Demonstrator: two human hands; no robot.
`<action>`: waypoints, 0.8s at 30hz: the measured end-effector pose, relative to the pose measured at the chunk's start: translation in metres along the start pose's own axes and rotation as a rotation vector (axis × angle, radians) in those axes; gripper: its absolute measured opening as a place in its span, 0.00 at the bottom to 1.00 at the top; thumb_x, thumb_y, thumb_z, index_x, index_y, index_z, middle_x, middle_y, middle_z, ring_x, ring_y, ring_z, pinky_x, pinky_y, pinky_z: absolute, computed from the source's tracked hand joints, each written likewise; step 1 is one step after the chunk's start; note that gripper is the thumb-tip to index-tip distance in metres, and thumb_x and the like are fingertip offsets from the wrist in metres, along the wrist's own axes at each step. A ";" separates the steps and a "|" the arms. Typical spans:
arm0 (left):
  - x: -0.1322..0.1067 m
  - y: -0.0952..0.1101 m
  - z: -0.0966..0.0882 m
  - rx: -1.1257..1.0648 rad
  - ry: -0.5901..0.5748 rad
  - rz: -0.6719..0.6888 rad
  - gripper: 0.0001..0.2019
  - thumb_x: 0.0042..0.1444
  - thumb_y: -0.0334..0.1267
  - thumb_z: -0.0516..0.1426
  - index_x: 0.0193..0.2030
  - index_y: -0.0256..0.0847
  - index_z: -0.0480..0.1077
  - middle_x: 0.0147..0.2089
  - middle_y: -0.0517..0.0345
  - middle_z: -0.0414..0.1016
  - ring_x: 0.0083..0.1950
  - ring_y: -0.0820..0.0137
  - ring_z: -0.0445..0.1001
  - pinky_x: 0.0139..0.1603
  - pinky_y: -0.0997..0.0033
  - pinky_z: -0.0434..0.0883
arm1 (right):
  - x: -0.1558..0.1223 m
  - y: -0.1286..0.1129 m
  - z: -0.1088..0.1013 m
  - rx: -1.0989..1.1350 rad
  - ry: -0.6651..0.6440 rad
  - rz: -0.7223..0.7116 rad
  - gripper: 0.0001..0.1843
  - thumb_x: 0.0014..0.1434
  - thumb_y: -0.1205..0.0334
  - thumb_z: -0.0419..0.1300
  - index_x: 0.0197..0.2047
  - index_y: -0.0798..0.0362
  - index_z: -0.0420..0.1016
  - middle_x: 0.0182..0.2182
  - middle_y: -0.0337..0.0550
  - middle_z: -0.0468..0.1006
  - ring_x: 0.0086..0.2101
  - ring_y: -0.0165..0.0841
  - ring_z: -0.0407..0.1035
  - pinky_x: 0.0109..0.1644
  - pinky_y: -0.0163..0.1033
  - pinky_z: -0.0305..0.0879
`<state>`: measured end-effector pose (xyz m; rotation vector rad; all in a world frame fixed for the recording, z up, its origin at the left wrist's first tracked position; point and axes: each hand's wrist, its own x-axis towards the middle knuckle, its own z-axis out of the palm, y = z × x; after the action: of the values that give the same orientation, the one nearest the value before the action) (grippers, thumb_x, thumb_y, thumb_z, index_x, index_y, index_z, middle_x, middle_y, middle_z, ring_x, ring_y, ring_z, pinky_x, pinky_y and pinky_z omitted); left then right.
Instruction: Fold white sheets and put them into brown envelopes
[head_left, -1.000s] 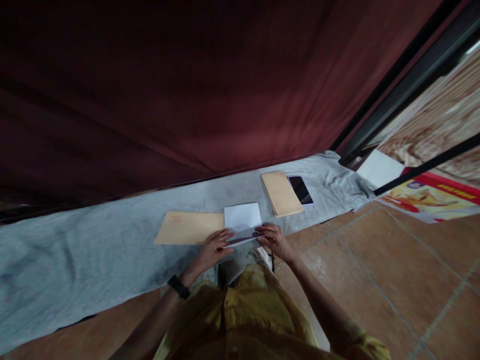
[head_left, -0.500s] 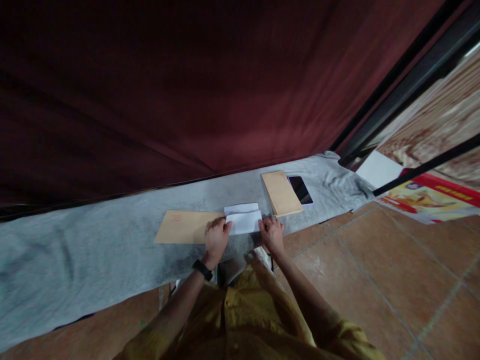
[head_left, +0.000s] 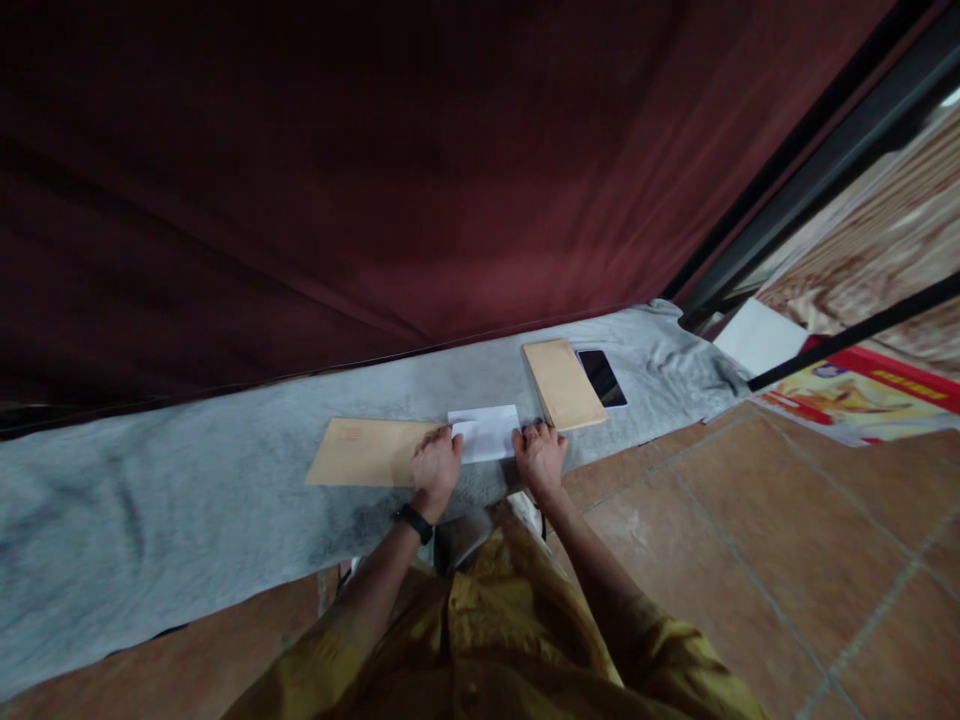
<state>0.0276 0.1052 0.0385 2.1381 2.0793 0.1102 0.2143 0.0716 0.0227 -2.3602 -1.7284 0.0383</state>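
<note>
A folded sheet of white paper (head_left: pixel 486 436) lies on the cloth-covered surface between my two hands. My left hand (head_left: pixel 437 462) pinches its left edge with curled fingers, and the thumb lies along that side. That hand also covers the right end of a tan envelope (head_left: pixel 367 452) with faint red print. At the paper's right edge my right hand (head_left: pixel 541 455) is closed in a similar grip, thumb on the sheet. Just beyond the right hand rests a stack of tan envelopes (head_left: pixel 566 385).
A dark-screened phone (head_left: pixel 601 379) lies beside the stack. Grey cloth (head_left: pixel 210 470) covers the narrow bench. Behind it hangs a dark red curtain (head_left: pixel 465 230). To the right are a black metal bar (head_left: pixel 855 330), a red-and-yellow printed box (head_left: pixel 862 395) and a tiled floor (head_left: pixel 720 540).
Both hands have shifted slightly away from me along the paper's sides. The front fold now lies flatter, and the paper's lower edge sits a little farther from me.
</note>
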 end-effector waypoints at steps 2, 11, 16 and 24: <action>0.003 0.001 -0.002 0.010 -0.019 -0.005 0.21 0.71 0.45 0.45 0.55 0.36 0.75 0.44 0.40 0.82 0.49 0.55 0.81 0.47 0.62 0.73 | 0.004 0.000 0.001 -0.012 0.009 -0.026 0.19 0.72 0.51 0.52 0.40 0.54 0.78 0.41 0.52 0.80 0.47 0.44 0.68 0.50 0.46 0.55; 0.016 0.003 -0.007 -0.012 -0.044 -0.038 0.22 0.70 0.44 0.45 0.53 0.34 0.75 0.42 0.37 0.82 0.47 0.53 0.81 0.47 0.58 0.74 | 0.012 -0.006 0.001 -0.031 0.014 -0.039 0.19 0.72 0.53 0.51 0.41 0.56 0.78 0.41 0.57 0.80 0.43 0.43 0.72 0.50 0.46 0.60; 0.023 0.003 -0.007 -0.004 -0.065 -0.052 0.22 0.70 0.45 0.46 0.51 0.34 0.77 0.44 0.38 0.82 0.48 0.53 0.81 0.49 0.58 0.74 | 0.016 -0.011 -0.001 -0.019 -0.027 0.008 0.20 0.73 0.52 0.50 0.44 0.57 0.78 0.43 0.58 0.80 0.41 0.42 0.75 0.49 0.44 0.63; 0.026 0.005 -0.005 0.033 -0.043 -0.040 0.24 0.71 0.46 0.43 0.50 0.34 0.76 0.41 0.37 0.82 0.47 0.52 0.81 0.47 0.58 0.74 | 0.018 -0.014 0.003 0.014 -0.036 0.047 0.21 0.73 0.52 0.49 0.43 0.58 0.78 0.43 0.62 0.80 0.41 0.44 0.77 0.49 0.47 0.65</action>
<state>0.0323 0.1314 0.0426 2.0968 2.1133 0.0251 0.2069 0.0931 0.0247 -2.4041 -1.6829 0.1006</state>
